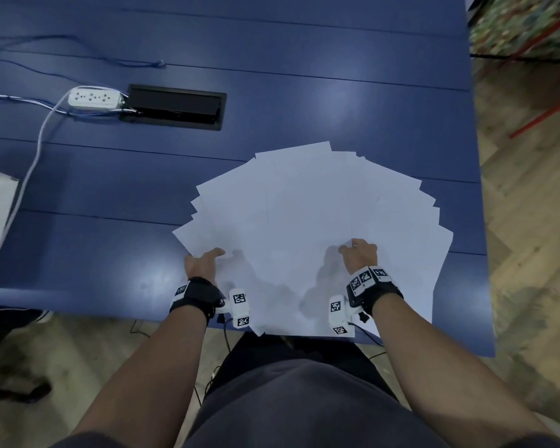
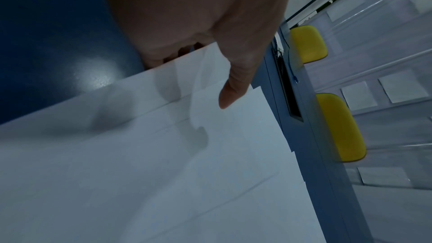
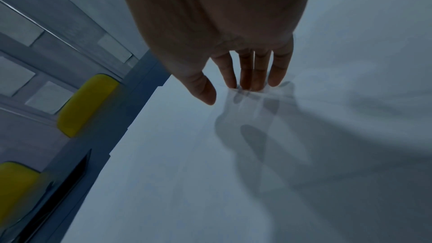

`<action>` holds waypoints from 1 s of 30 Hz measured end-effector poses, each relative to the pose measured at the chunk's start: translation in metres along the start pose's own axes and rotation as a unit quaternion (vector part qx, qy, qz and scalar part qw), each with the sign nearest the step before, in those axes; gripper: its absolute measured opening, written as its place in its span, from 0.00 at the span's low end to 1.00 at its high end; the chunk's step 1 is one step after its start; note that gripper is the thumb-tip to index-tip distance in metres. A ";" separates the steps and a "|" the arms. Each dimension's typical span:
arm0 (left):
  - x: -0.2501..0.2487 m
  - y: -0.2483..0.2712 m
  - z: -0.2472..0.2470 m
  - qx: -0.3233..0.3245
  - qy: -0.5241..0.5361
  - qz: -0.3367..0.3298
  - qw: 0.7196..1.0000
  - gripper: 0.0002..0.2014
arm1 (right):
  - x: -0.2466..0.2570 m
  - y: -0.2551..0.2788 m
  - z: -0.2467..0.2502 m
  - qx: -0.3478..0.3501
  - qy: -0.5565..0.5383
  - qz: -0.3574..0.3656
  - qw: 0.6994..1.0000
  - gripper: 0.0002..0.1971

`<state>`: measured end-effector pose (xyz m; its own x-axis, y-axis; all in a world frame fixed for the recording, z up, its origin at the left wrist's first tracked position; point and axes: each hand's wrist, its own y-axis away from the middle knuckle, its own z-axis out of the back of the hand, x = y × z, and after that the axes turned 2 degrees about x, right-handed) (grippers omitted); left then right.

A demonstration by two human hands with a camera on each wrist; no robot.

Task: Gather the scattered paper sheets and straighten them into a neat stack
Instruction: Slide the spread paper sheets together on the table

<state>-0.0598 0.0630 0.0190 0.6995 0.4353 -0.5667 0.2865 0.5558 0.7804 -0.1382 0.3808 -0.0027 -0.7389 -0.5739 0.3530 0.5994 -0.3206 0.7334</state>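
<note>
Left hand [image 1: 204, 263] at the fan's left edge: thumb on top of the paper sheets [image 1: 311, 221], fingers tucked beneath the edge, seemingly pinching it. Right hand [image 1: 359, 255] flat-fingered, tips pressing down on the sheets, holding nothing. Sheets fanned in a half-circle at the near edge of the blue tabletop [image 1: 110, 189]. Wristbands carry black-and-white square codes; no readable writing. Power strip [image 1: 94, 98] far left.

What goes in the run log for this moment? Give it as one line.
stage: gathering | fanned white paper sheets on blue table | left hand grips left edge | right hand fingertips on top | unstacked
</note>
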 end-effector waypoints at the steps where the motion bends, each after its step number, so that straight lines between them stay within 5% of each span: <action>1: -0.001 0.001 -0.002 0.001 0.003 -0.003 1.000 0.31 | 0.004 0.002 -0.003 0.005 -0.005 0.007 1.000 0.28; 6: -0.005 0.002 -0.008 0.042 -0.025 0.004 0.999 0.37 | 0.028 0.013 -0.021 0.055 -0.040 0.053 0.996 0.21; 10: -0.004 0.000 -0.012 0.081 -0.028 -0.007 0.996 0.13 | 0.037 0.025 -0.023 0.014 -0.008 0.025 1.000 0.25; 15: 0.003 0.006 -0.013 0.108 -0.022 -0.001 0.994 0.17 | 0.038 0.029 -0.034 0.058 -0.006 0.049 0.997 0.26; 21: 0.004 0.011 -0.021 0.080 -0.055 -0.008 0.995 0.12 | 0.047 0.037 -0.038 0.096 0.004 0.081 0.992 0.21; 27: 0.001 0.017 -0.046 -0.027 -0.071 -0.076 0.994 0.26 | 0.062 0.040 -0.042 0.085 0.119 0.143 0.979 0.21; 30: -0.002 0.017 -0.059 -0.032 -0.009 -0.067 0.997 0.23 | 0.063 0.039 -0.044 0.085 0.123 0.153 0.977 0.20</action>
<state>-0.0945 0.1130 0.0178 0.6696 0.3413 -0.6597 0.3360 0.6529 0.6788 -0.1478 0.2988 0.0222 -0.4234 -0.7942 0.4359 0.7059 0.0124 0.7082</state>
